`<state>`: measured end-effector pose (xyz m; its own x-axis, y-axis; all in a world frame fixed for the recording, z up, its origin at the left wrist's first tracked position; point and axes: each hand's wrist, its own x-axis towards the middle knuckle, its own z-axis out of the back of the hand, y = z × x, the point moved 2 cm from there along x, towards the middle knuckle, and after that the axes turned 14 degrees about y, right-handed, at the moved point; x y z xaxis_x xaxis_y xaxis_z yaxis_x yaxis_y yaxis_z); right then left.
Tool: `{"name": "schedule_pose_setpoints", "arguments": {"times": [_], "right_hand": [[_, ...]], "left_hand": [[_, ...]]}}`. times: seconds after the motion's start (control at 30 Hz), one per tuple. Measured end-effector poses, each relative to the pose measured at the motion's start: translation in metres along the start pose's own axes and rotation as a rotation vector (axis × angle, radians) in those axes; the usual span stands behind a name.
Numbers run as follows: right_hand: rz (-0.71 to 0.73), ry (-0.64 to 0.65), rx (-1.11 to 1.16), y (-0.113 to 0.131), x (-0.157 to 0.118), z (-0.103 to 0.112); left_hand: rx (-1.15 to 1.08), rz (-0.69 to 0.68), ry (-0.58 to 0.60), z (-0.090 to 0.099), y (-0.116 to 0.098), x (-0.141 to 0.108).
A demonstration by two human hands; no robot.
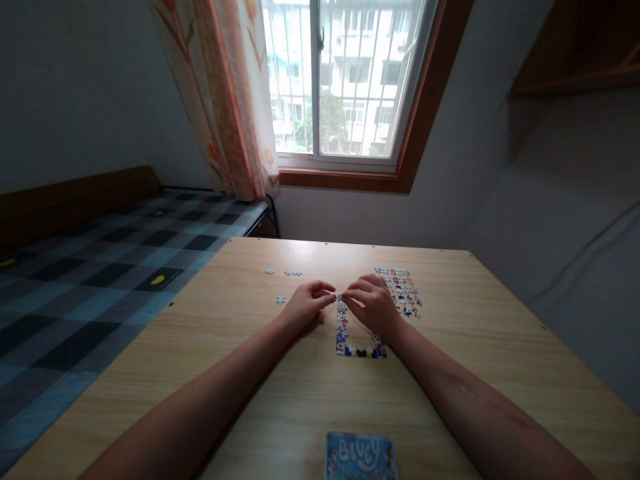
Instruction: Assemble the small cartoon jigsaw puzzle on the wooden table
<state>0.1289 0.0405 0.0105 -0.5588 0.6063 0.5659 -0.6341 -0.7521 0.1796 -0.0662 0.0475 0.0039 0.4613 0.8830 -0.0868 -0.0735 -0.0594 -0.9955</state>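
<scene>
A partly joined jigsaw puzzle border (341, 327) lies on the table, with a left side, a bottom row and part of a right side. At the top of its left side, my left hand (311, 303) and my right hand (371, 303) meet from either side. Between their fingertips is a small puzzle piece (339, 298). My right thumb and fingers are pinched at it. The left fingers are bent together at the piece's other edge; their exact grip is too small to make out. Loose puzzle pieces (405, 290) lie in rows beyond my right hand.
Several light blue pieces (293, 273) lie at the table's far left, one single piece (281, 300) nearer. A blue "Bluey" box (361, 457) sits at the near edge of view. Left of the wooden table (480, 347) is a bed with a checked cover (165, 247); a window stands behind.
</scene>
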Motion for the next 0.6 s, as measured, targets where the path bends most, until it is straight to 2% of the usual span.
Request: {"name": "schedule_pose_setpoints", "arguments": {"times": [0.2,0.37,0.5,0.6], "right_hand": [[-0.004,0.031,-0.014,0.001,0.001,0.001],[-0.019,0.035,-0.051,0.0,0.002,0.002],[-0.045,0.066,-0.111,-0.002,0.002,0.001],[-0.096,0.095,-0.136,-0.003,0.001,-0.001]], "left_hand": [[0.019,0.006,0.001,-0.001,-0.002,0.0],[0.068,-0.01,-0.125,0.002,-0.005,-0.002],[0.387,-0.043,-0.236,0.006,-0.01,-0.005],[0.656,-0.081,-0.229,0.001,-0.014,-0.009]]}}
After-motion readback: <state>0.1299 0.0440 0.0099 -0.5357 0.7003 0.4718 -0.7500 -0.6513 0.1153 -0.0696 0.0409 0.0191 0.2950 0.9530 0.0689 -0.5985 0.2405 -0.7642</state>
